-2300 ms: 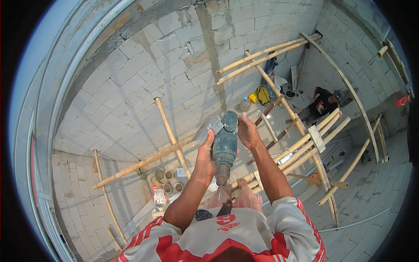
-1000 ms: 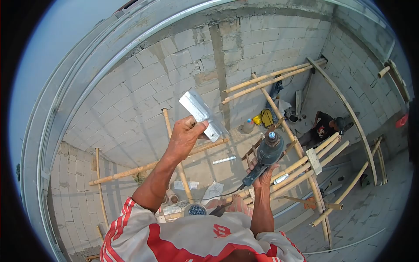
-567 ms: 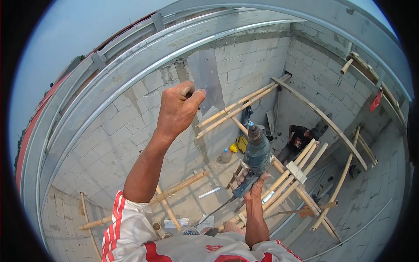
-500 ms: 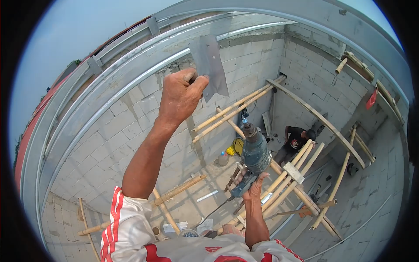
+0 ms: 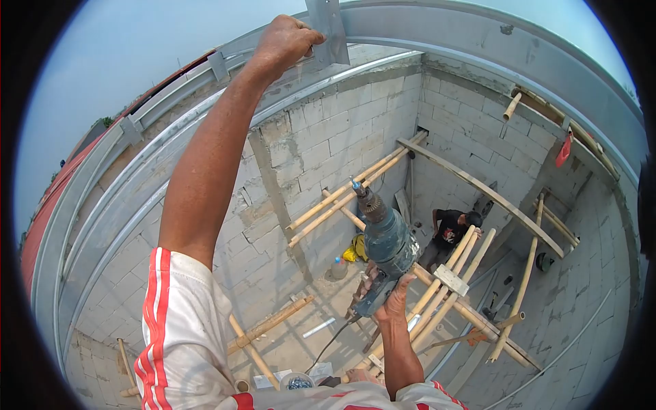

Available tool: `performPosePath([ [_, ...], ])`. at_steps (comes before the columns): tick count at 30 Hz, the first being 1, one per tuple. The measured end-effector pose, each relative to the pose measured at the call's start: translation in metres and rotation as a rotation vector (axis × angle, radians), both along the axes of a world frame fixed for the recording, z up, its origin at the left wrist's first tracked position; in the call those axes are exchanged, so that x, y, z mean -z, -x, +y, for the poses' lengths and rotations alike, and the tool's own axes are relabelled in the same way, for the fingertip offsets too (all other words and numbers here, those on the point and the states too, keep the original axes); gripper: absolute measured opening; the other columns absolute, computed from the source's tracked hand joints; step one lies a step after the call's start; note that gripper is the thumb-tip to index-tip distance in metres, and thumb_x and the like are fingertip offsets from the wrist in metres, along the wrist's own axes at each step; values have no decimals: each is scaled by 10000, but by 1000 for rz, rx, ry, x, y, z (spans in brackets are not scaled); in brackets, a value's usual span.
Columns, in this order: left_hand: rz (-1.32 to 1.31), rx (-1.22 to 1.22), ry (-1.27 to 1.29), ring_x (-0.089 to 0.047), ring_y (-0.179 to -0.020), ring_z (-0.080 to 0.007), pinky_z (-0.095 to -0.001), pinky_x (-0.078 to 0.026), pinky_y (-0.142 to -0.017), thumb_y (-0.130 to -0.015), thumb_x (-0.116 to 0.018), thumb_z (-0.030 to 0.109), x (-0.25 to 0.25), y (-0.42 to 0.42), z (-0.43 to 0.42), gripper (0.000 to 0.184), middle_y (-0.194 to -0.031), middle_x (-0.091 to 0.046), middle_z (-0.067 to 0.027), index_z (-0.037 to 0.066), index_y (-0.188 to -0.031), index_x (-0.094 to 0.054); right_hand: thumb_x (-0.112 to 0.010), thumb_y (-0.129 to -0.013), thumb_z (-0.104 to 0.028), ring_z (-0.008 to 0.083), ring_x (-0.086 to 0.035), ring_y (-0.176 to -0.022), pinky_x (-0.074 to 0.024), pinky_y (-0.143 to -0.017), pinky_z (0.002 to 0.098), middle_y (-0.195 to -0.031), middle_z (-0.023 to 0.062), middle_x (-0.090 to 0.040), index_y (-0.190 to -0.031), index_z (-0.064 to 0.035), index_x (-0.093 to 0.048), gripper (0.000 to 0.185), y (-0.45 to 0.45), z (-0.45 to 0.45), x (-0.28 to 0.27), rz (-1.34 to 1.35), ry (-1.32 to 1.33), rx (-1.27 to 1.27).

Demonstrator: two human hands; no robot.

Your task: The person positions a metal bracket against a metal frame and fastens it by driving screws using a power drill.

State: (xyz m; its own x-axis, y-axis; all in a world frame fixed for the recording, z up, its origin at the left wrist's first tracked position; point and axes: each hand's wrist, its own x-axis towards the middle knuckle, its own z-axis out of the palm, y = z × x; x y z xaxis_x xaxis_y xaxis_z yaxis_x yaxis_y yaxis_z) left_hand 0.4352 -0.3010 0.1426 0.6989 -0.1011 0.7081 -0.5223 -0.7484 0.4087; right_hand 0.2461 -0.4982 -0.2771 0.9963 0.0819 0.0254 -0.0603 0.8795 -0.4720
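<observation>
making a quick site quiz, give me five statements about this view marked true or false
1. The right hand holds a drill. True.
2. The left hand holds nothing. False: it grips a grey metal plate.
3. The drill's chuck points down at the floor. False: it points upward.
4. A person in a dark top is below, in the walled space. True.
5. The left hand is lower in the picture than the right. False: it is higher.

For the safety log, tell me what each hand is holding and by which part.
The left hand pinches a metal plate by its side edge. The right hand grips a drill around its handle.
</observation>
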Motion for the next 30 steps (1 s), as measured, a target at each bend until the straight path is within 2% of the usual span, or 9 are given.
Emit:
performPosePath([
  [3, -91, -21, -46, -605, -634, -203, -392, -489, -647, -800, -704, 315, 7, -26, 13, 314, -711, -679, -86, 15, -875, -758, -642, -575, -813, 199, -621, -693, -545, -599, 364, -829, 29, -592, -1089, -59, -572, 915, -3, -1, -1, 9, 7, -19],
  [5, -158, -13, -38, -612, -650, -215, -402, -488, -660, -803, -708, 331, 15, -36, 20, 321, -733, -690, -88, 27, -890, -762, -649, -621, -788, 245, -651, -734, -568, -640, 401, -887, 75, -621, -1122, -37, -574, 905, -8, -1, 2, -25, -64, -55],
  [8, -169, 78, -11, -614, -668, -223, -394, -485, -666, -812, -711, 357, 15, -34, 22, 333, -742, -687, -107, 43, -908, -768, -676, -623, -752, 217, -627, -731, -564, -620, 371, -855, 48, -594, -1115, -51, -562, 865, -7, 4, -16, -39, -24, -6],
  [10, -52, -21, -81, -610, -676, -230, -403, -475, -662, -808, -717, 357, 13, -26, 21, 328, -728, -676, -122, 45, -896, -768, -685, -644, -735, 224, -640, -776, -567, -637, 380, -895, 64, -611, -1125, -38, -567, 855, -8, 4, -20, -48, -49, -3],
  [14, -17, -12, -146, -596, -654, -221, -410, -461, -641, -793, -733, 371, 12, -36, 25, 338, -699, -659, -120, 45, -875, -766, -716, -705, -663, 228, -646, -848, -568, -680, 377, -969, 94, -631, -1139, -18, -570, 791, -14, 4, -25, -85, -78, 4],
  [15, -21, -13, -156, -594, -652, -221, -411, -457, -639, -786, -737, 377, 12, -38, 26, 340, -692, -656, -119, 44, -856, -763, -716, -705, -663, 228, -646, -848, -568, -680, 377, -969, 94, -631, -1139, -18, -570, 791, -14, 5, -29, -85, -79, 4],
  [17, -28, -15, -169, -593, -651, -220, -412, -454, -637, -780, -741, 382, 10, -29, 22, 344, -686, -653, -118, 44, -837, -760, -711, -760, -583, 229, -634, -806, -583, -637, 362, -927, 83, -607, -1157, -16, -546, 712, -13, 8, -40, -81, -110, 3],
  [19, 27, -128, -219, -600, -661, -230, -412, -458, -650, -773, -748, 393, 8, -20, 16, 357, -692, -658, -121, 38, -814, -754, -710, -770, -571, 230, -637, -808, -583, -638, 364, -937, 89, -614, -1163, -13, -545, 702, -15, 8, -35, -87, -125, -8],
  [30, 93, -118, -204, -636, -686, -256, -416, -475, -676, -746, -779, 341, 5, -23, 16, 317, -739, -689, -152, 30, -805, -752, -681, -831, -519, 277, -682, -825, -584, -631, 390, -1017, 136, -650, -1219, -22, -533, 647, -4, 13, -68, -142, -164, 20],
])
